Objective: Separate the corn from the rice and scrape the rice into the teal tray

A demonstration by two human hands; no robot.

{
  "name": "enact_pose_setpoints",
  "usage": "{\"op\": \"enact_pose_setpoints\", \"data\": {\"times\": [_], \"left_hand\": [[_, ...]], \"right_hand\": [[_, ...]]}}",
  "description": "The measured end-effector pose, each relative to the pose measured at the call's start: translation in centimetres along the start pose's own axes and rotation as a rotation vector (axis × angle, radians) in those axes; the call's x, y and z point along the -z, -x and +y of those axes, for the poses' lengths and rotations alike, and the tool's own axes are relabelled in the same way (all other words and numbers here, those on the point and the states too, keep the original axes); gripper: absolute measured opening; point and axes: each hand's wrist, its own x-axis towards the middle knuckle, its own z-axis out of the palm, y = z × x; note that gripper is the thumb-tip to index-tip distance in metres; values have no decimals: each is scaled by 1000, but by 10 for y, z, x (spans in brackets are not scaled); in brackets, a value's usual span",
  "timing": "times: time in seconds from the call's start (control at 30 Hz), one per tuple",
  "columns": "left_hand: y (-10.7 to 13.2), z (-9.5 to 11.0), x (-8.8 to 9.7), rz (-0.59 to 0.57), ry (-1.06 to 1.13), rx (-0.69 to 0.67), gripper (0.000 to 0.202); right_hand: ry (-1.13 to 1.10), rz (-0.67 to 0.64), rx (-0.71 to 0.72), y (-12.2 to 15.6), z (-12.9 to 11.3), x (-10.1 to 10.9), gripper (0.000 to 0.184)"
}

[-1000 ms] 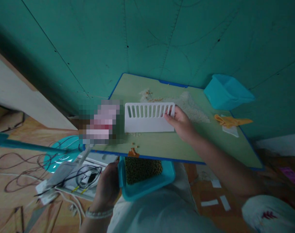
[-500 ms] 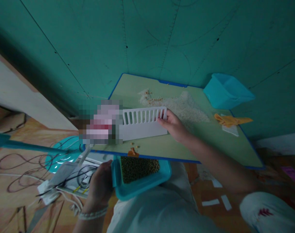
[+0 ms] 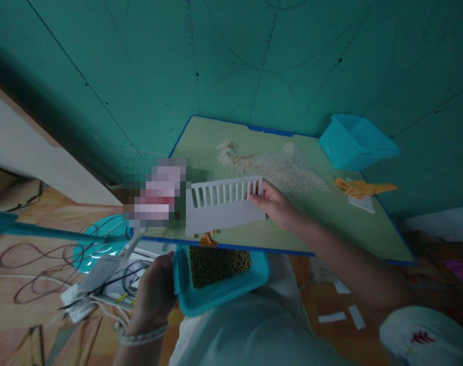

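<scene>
1. While a tub (image 3: 223, 301) is gripped by the curled left hand (image 3: 157, 287), a slotted board (image 3: 225, 219) is pinched by the right hand (image 3: 275, 204).
2. The board is held over the table's (image 3: 353, 231) near left; the tub, nearer.

Panel (image 3: 226, 218): white, rectangular, thin; one row of elongated slots in the upper half, lower half plain. Held at its right end, standing on edge or nearly so, left end lower in view than right. Position: over the near left part of the tabletop (image 3: 349, 229); contact along the lower edge cannot be confirmed.

Tub (image 3: 223, 301): blue, rectangular, rounded corners, open-topped. Held at its left side just below the tabletop's near edge, far rim partly hidden. Contents: dense bed of small greenish-brown beans (image 3: 216, 268), paler towards the right.
</scene>
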Motion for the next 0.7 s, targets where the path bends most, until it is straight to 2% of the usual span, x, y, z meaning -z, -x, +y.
{"op": "enact_pose_setpoints", "data": {"times": [0.13, 0.43, 0.7], "left_hand": [[3, -1, -5, 27, -28, 25, 28], [3, -4, -9, -45, -106, 3, 25], [0, -8, -6, -40, -71, 18, 30]], "right_hand": [[-18, 28, 5, 3, 0, 3, 19], [-34, 72, -11, 4, 3, 11, 22], [-40, 138, -52, 11, 0, 25, 27]]}}
